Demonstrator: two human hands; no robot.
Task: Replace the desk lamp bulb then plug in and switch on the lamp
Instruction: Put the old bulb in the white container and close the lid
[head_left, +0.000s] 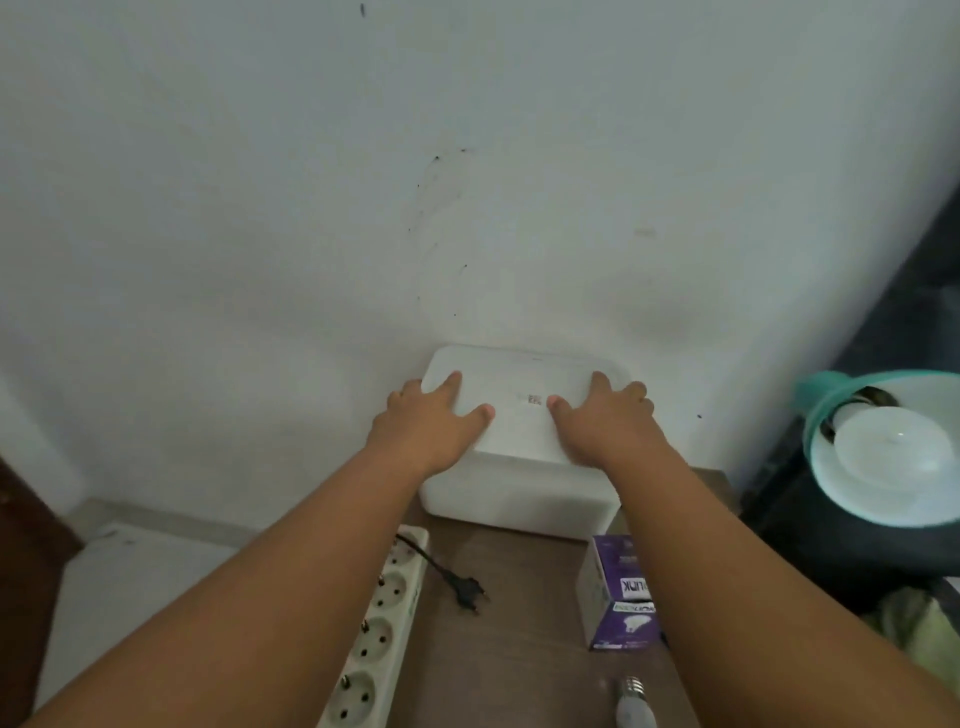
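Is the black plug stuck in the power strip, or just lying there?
Apart. The head view shows the black plug lying loose on the wooden table, brown tabletop visible between its prongs and the power strip.

- One view only, from a head-worn wide-angle lens; nothing shared with a second view.
- Looks forward and down along both forearms toward the left hand (434, 423) and right hand (605, 423).
- Faces a pale wall (311, 208) just beyond the hands, filling the upper half.
- Sits close: forearms enter from the bottom corners, hands near centre.
- Takes in the brown desk (519, 597) nearer than the hands.
- Bends straight edges at the right margin.
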